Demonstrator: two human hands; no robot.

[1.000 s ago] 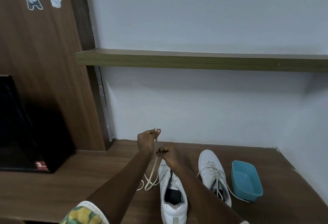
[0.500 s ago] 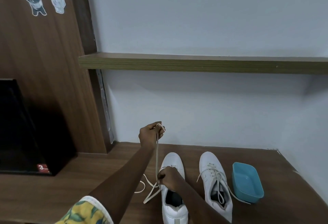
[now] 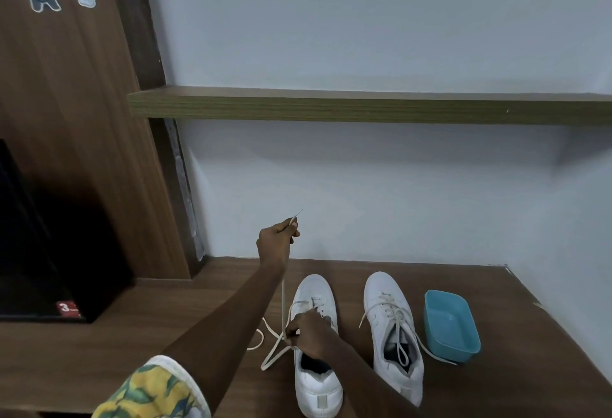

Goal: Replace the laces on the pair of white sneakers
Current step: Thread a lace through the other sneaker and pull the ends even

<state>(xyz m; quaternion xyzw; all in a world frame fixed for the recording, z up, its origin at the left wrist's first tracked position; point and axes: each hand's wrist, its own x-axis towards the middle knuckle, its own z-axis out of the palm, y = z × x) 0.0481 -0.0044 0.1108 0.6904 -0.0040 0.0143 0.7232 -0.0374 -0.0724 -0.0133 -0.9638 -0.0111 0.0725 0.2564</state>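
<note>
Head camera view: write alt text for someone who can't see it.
A person's left hand pinches a cream lace, raised taut from a white sneaker that the right hand grips at the eyelets. A second sneaker, fully laced, and a blue tub sit to its right on a wooden desk.

The left hand (image 3: pixel 276 242) has lifted higher above the wooden counter (image 3: pixel 530 334), drawing the flat cream shoelace (image 3: pixel 283 301) it pinches into a longer, tauter line, the tip now poking past its fingers. The right hand (image 3: pixel 309 331) has dropped from beside the left one onto the left white sneaker (image 3: pixel 314 288), uncovering its toe.
</note>
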